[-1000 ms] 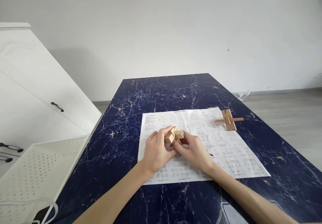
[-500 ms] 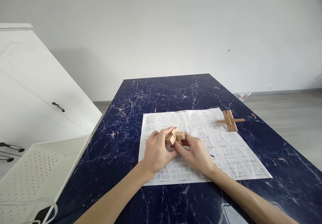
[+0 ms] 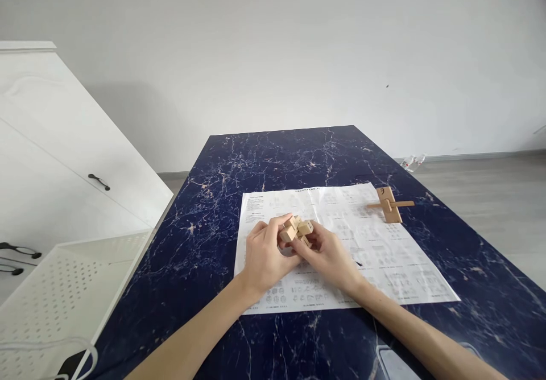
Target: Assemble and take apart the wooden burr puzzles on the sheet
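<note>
Both my hands hold one wooden burr puzzle (image 3: pixel 297 229) of interlocking pale blocks above a printed sheet. My left hand (image 3: pixel 267 255) is closed on its left side, with the index finger along the top left block. From the right, my right hand (image 3: pixel 328 256) grips it with thumb in front and fingers behind. A dark mark shows on the right block's end. The puzzle's underside and several fingertips are hidden. Beneath lies the white instruction sheet (image 3: pixel 409 277), covered with small diagrams and creased.
A wooden cross-shaped piece (image 3: pixel 389 204) with a dark mark lies on the sheet's right edge. The blue marbled table (image 3: pixel 273 158) reaches toward the wall. At left stand a white cabinet (image 3: pixel 63 141) and a perforated white surface (image 3: pixel 63 289). A clear-edged object (image 3: pixel 396 363) lies near the front.
The puzzle has turned slightly in my hands, and its right block shows a different angle. My fingers have shifted only a little; the cross-shaped piece stays put.
</note>
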The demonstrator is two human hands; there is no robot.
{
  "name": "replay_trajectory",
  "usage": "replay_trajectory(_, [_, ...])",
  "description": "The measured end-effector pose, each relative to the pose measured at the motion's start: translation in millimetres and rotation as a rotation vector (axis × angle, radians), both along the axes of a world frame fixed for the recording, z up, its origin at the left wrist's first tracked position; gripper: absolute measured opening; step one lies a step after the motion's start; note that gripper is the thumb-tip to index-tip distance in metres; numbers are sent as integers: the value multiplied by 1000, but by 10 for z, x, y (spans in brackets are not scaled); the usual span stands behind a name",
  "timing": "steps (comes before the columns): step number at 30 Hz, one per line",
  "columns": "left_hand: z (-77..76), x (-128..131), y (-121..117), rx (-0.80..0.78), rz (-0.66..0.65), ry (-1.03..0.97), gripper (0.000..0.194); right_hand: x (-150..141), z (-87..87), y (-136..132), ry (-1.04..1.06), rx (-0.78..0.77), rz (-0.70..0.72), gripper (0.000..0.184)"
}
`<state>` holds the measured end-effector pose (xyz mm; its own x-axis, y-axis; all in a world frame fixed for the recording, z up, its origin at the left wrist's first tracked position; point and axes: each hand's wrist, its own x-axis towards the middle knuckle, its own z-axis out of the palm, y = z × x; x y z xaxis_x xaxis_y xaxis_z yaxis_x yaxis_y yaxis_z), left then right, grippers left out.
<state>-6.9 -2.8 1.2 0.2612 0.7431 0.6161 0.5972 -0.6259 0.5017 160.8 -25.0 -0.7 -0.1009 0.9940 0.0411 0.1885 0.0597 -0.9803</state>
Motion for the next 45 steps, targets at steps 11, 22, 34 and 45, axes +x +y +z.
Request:
replay_trajectory(11, [-28, 22, 35, 51, -29, 53, 55, -20, -13, -63, -81, 89, -53, 24])
replay_trajectory(22, [61, -37, 50, 41, -29, 19, 54, 63, 67, 4, 295, -79, 202, 41])
replay_trajectory(34, [44, -51, 17, -183, -283, -137, 71, 80, 70, 5, 196, -103, 126, 62])
replay_trajectory(45, [47, 18, 21, -125, -249, -78, 63, 72, 66, -14, 141, -51, 17, 60])
